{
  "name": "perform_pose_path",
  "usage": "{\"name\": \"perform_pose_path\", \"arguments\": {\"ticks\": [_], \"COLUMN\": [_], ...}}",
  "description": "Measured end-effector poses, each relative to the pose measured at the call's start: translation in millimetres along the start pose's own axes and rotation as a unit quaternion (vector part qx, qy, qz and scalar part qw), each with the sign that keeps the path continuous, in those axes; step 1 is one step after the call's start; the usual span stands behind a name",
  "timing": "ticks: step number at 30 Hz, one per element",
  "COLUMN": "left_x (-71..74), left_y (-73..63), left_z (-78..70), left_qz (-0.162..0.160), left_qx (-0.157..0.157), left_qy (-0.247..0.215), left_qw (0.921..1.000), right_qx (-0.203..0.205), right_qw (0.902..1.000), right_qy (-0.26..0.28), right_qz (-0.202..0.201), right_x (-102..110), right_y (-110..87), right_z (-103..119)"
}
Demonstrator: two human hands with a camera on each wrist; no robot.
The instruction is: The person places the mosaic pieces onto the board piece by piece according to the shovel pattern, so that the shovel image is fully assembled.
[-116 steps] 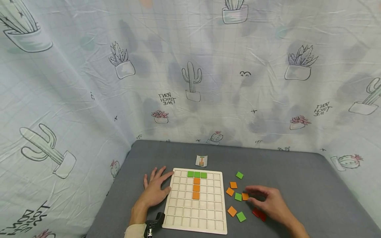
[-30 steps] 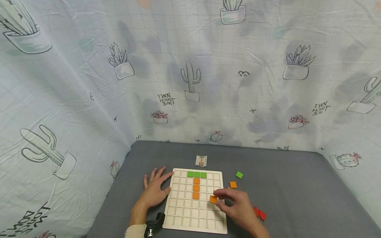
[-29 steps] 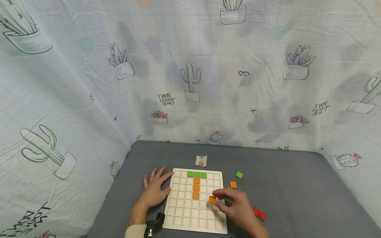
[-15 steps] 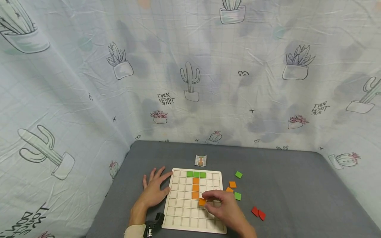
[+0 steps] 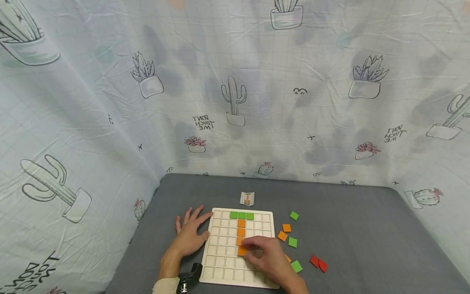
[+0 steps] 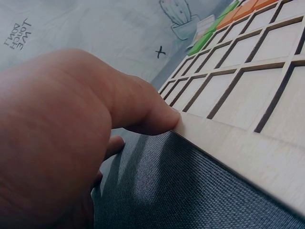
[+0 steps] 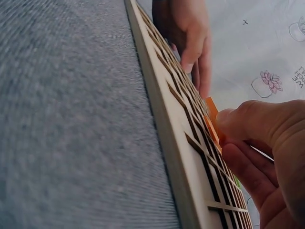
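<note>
A pale wooden grid board [image 5: 224, 263] lies on the grey table. Three green tiles [image 5: 242, 215] fill cells in its top row, with a column of orange tiles [image 5: 241, 232] below them. My right hand [image 5: 269, 257] pinches an orange tile [image 5: 241, 251] between thumb and fingers at the lower end of that column. In the right wrist view this held tile [image 7: 212, 112] looks tilted against the board. My left hand [image 5: 189, 239] rests at the board's left edge, fingers spread; its thumb [image 6: 159, 117] touches the rim in the left wrist view.
Right of the board lie loose green tiles [image 5: 292, 242] and orange tiles [image 5: 282, 236], one partly behind my right hand. Two red pieces [image 5: 322, 265] lie farther right. A small printed card [image 5: 247, 198] sits beyond the board. A cactus-print curtain [image 5: 271, 102] hangs behind the table.
My right hand took an orange tile from the loose ones and carried it left across the board to the foot of the orange column. The left hand has stayed in place.
</note>
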State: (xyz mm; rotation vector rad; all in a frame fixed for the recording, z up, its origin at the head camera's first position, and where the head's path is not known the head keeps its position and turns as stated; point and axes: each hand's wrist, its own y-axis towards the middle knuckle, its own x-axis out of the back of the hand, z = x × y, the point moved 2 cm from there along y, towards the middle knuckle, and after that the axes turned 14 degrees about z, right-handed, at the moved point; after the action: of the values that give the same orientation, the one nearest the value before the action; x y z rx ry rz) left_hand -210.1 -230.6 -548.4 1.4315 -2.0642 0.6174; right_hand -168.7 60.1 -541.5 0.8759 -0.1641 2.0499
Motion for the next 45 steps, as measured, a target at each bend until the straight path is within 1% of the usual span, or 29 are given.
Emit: {"name": "perform_pose_path", "arguments": {"ticks": [2, 4, 6, 9, 11, 14, 17, 18, 21, 25, 31, 37, 40, 45], "left_x": [-1.4, -1.4, -0.4, -1.8, -3.1, -1.2, 2.4, 3.0, 2.3, 1.4, 2.2, 4.0, 4.7, 5.2], "left_y": [0.1, -0.2, -0.1, 1.5, 2.8, 2.4, 0.3, -0.1, -0.3, 0.2, 1.1, 0.4, 0.0, -1.0], "left_z": [2.5, 3.0, 2.3, 5.5, 8.3, 4.6, -2.4, -3.6, -3.3, -2.9, -3.0, -4.1, -4.5, -4.0], "left_qz": [-0.010, -0.013, -0.010, -0.010, -0.009, 0.009, 0.026, 0.027, 0.013, 0.001, 0.020, 0.030, 0.032, 0.035], "left_qx": [-0.014, -0.018, -0.013, -0.005, 0.001, 0.021, 0.035, 0.035, 0.022, 0.013, 0.034, 0.030, 0.028, 0.026], "left_qy": [0.002, 0.001, 0.000, 0.006, 0.013, 0.017, 0.014, 0.014, 0.013, 0.011, 0.020, 0.016, 0.014, 0.009], "left_qw": [0.9998, 0.9997, 0.9999, 0.9999, 0.9999, 0.9996, 0.9989, 0.9989, 0.9996, 0.9998, 0.9990, 0.9990, 0.9990, 0.9990], "right_qx": [-0.002, 0.003, 0.010, 0.018, 0.015, 0.009, 0.014, 0.014, 0.020, 0.011, -0.009, -0.021, -0.018, 0.005], "right_qw": [1.0000, 0.9999, 0.9997, 0.9994, 0.9993, 0.9988, 0.9977, 0.9973, 0.9962, 0.9965, 0.9964, 0.9963, 0.9967, 0.9974], "right_qy": [-0.004, -0.010, -0.019, -0.028, -0.033, -0.045, -0.066, -0.071, -0.084, -0.081, -0.082, -0.077, -0.074, -0.072], "right_qz": [0.004, 0.006, 0.007, 0.011, 0.012, 0.014, 0.009, 0.008, 0.005, 0.012, 0.019, 0.030, 0.027, 0.003], "right_x": [-1, -2, -3, -5, -6, -7, -8, -8, -9, -11, -11, -10, -10, -9], "right_y": [0.6, 1.2, 1.9, 3.1, 3.8, 4.6, 4.9, 5.0, 5.0, 5.2, 5.3, 5.7, 5.0, 3.2], "right_z": [0, 1, 1, 3, 4, 6, 8, 8, 9, 8, 8, 9, 8, 5]}}
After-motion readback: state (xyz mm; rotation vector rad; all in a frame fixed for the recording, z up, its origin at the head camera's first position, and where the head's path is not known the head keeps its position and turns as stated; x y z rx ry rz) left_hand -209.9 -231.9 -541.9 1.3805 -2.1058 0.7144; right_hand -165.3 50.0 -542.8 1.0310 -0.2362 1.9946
